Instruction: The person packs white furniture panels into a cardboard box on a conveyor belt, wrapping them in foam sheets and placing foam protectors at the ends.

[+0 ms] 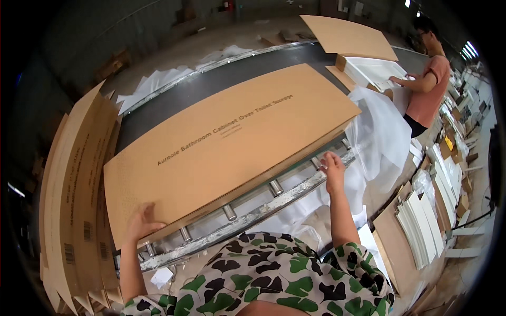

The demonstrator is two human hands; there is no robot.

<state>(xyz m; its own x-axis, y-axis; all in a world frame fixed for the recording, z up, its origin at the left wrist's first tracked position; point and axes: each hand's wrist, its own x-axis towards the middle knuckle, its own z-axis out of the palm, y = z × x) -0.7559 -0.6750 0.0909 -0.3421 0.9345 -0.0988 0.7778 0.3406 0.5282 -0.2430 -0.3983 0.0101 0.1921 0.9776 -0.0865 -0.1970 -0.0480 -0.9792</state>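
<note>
A long, flat cardboard box (232, 142), closed and printed on top, lies at a slant on the roller conveyor (247, 210). My left hand (142, 224) rests at the box's near left corner, thumb and fingers apart against the cardboard. Beyond the box's near edge, toward its right end, my right hand (333, 166) is raised above the conveyor rail. Its fingers are curled together in a pinch, and I cannot make out whether anything small is between them.
Flattened cardboard cartons (74, 195) stand upright at the left. White foam sheeting (382, 139) drapes over the conveyor's right part. At the far right a person (429, 84) handles white panels in an open carton (371, 71). White boards (419, 229) lean at the lower right.
</note>
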